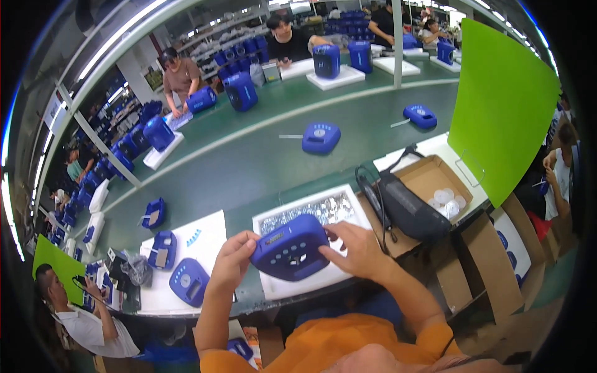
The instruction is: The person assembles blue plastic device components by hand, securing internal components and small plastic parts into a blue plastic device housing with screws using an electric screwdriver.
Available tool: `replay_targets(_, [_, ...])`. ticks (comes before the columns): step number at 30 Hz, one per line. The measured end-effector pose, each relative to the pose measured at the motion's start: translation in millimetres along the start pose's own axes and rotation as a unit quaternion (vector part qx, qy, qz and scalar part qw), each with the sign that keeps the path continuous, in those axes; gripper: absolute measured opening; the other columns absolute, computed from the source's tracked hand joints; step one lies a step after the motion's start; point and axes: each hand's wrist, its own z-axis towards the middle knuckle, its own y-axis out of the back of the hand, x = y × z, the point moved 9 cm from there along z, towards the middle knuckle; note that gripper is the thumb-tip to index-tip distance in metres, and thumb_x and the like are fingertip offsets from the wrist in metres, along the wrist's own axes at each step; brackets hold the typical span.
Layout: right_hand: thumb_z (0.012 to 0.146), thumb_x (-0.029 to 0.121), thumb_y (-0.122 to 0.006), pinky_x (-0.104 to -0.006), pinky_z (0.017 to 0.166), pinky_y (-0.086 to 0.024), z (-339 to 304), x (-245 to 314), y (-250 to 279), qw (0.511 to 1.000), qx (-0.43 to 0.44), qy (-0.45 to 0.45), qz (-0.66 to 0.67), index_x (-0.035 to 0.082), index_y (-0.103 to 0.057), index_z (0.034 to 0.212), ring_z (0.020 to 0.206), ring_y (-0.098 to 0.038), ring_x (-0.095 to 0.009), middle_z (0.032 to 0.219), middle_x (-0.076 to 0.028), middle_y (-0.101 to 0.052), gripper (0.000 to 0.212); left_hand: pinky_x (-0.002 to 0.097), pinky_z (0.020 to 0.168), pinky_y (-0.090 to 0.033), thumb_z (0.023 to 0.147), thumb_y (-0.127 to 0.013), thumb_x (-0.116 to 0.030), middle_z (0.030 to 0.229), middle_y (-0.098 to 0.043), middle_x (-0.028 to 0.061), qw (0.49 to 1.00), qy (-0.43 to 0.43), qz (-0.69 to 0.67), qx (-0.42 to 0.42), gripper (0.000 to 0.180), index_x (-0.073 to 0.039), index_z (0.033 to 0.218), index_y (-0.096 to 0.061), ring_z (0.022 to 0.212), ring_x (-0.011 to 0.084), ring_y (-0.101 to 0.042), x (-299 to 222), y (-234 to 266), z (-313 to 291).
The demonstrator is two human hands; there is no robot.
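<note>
A blue plastic speaker panel (280, 264) with a row of light round buttons and a cut-out in its middle is held up in front of me, tilted. At its left edge, my left hand (234, 261) grips it between thumb and fingers. My right hand (360, 252) holds the opposite edge, fingertips at the upper right corner and thumb near the side. Below the panel lies a white foam tray (268, 287) filled with many small shiny silver pieces (323, 208). The panel hides part of the tray.
Left of me, a white board (214, 233) carries more blue panels (189, 281). A black bag with a cable (410, 205) and a cardboard box (429, 171) of clear discs sit right. Beyond runs a green conveyor (242, 152) with blue panels (321, 138). A green divider (504, 105) stands right; co-workers sit opposite.
</note>
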Motion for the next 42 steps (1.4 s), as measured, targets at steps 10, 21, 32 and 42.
replay_targets(10, [0.107,0.021,-0.082,-0.0286,0.069,-0.065,-5.0,-86.2,-9.0,0.948,0.053,-0.245,0.194,-0.006,-0.073,0.131,0.097,-0.075,-0.012,0.111,-0.01,-0.079,0.038,0.0482,0.121,-0.05,0.121,-0.025,-0.072,0.141,-0.078,0.0179,0.992,0.039,0.095,0.07,0.092,0.004,0.155,-0.065,0.124,0.0324,-0.077,70.0,14.8,29.3])
replay_targets(21, [0.107,0.031,-0.081,-0.0301,0.059,-0.063,-37.5,-141.6,-25.7,0.907,0.074,-0.368,0.189,-0.011,-0.075,0.12,0.078,-0.076,-0.014,0.095,-0.012,-0.08,0.045,0.0368,0.085,-0.061,0.121,-0.057,-0.039,0.117,-0.085,0.0144,0.96,0.072,0.266,0.038,0.05,0.005,0.137,-0.076,0.091,0.0201,-0.078,71.4,13.8,31.2])
replay_targets(32, [0.107,0.045,-0.075,-0.0483,0.078,-0.065,-32.3,-141.2,-33.1,0.909,0.267,-0.314,-0.064,-0.005,-0.084,0.112,0.078,-0.082,-0.036,0.086,-0.022,-0.083,0.052,0.0536,0.113,-0.055,0.102,-0.078,-0.014,0.105,-0.083,0.0121,0.721,-0.232,0.643,-0.111,0.014,-0.007,0.112,-0.084,0.105,0.0363,-0.077,38.9,23.1,41.0])
replay_targets(42, [0.103,0.042,-0.08,-0.047,0.08,-0.064,-27.8,-118.8,30.5,0.938,0.132,-0.294,-0.127,0.006,-0.086,0.109,0.083,-0.083,-0.038,0.086,-0.016,-0.084,0.037,0.0509,0.124,-0.048,0.093,-0.086,-0.012,0.094,-0.079,0.0108,0.749,-0.205,0.63,-0.012,0.008,-0.008,0.1,-0.087,0.104,0.0345,-0.075,83.7,-2.9,71.2])
